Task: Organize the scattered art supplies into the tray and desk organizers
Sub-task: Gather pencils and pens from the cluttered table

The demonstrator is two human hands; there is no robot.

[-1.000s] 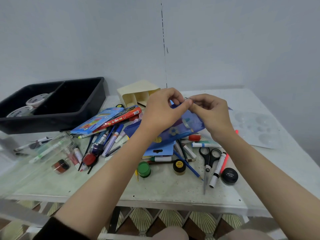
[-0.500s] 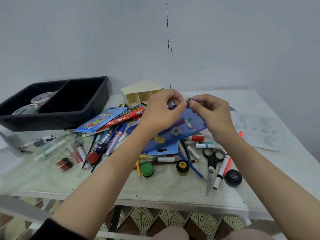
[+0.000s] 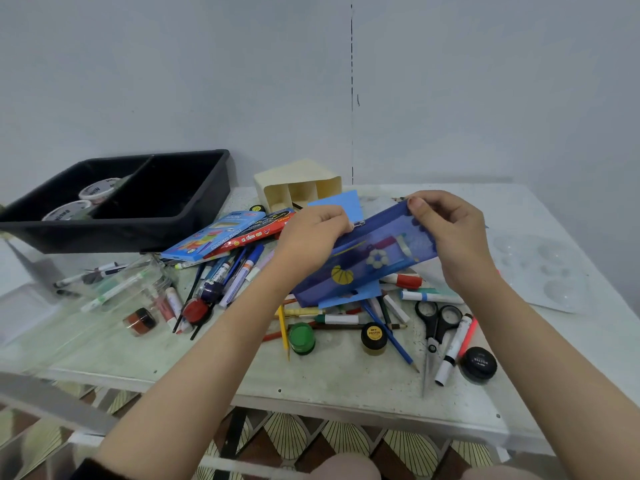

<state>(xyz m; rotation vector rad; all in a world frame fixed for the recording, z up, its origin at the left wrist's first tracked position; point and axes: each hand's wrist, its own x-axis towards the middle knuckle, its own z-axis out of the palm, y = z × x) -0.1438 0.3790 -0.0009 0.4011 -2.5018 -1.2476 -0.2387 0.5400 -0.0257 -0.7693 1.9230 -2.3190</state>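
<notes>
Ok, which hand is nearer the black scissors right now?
Right. The right hand pinches the blue pouch just behind the scissors; the left hand grips the pouch's zipper end, farther left.

tray (image 3: 194, 216) left of organizer (image 3: 298, 188), scissors (image 3: 437, 323) right

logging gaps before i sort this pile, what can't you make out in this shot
Head view: the left hand covers the zip end of the blue mesh pouch, so open or closed is unclear.
Pouch contents: blurred by the mesh.
Left end of the black tray cut off by the frame edge; its right compartment too dark.
</notes>
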